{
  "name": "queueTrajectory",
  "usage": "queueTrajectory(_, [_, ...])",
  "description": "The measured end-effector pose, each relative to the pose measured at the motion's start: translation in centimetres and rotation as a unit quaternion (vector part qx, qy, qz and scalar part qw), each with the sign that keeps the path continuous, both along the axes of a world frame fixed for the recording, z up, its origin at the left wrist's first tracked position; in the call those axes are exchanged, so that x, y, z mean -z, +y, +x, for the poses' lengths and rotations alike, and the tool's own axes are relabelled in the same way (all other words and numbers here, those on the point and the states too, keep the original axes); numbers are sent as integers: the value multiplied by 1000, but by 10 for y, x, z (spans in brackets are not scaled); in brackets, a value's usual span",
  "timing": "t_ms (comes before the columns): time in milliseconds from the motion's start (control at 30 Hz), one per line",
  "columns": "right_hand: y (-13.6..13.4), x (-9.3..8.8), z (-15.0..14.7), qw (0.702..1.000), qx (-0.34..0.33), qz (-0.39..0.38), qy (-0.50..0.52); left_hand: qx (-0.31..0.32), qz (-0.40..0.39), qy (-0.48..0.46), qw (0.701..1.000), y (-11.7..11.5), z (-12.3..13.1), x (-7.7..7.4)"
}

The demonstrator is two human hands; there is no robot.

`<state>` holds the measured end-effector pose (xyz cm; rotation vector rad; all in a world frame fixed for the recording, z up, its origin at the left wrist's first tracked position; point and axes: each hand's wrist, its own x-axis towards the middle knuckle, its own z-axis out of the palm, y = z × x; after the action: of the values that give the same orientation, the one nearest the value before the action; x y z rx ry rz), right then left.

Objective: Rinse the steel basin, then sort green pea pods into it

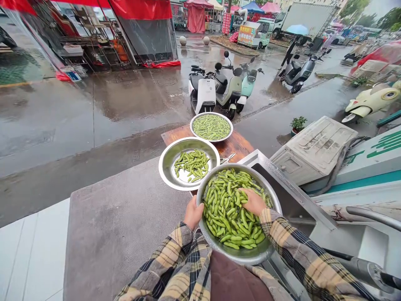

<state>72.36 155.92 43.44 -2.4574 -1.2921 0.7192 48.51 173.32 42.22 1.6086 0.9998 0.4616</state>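
Note:
A large metal basin full of green edamame pods in water is right in front of me. My left hand is closed on its left rim, thumb over the edge. Among the pods on the right side is my right hand, its fingers curled round some of them and partly hidden. Just beyond, a second metal basin holds a smaller heap of edamame pods. Farther off stands a third basin, filled with edamame pods. Scissors lie between the basins.
A grey mat-covered tabletop spreads to my left, and a wooden board lies under the far basins. At the right is a metal sink beside a white box. Parked scooters stand on the wet pavement ahead.

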Motion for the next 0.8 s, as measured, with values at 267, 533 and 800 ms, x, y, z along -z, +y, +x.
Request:
queueTrajectory(267, [-51,-29,-40,992,-67,-58,87,6,-15,-5,1000,2,2,8])
queueTrajectory(533, [-9,-12,-77,994,-60,-83,-28,-1,-13,-2,1000,2,3,7])
queueTrajectory(800, [-23,-23,-56,999,-8,28,38,-5,-26,-10,1000,1,5,4])
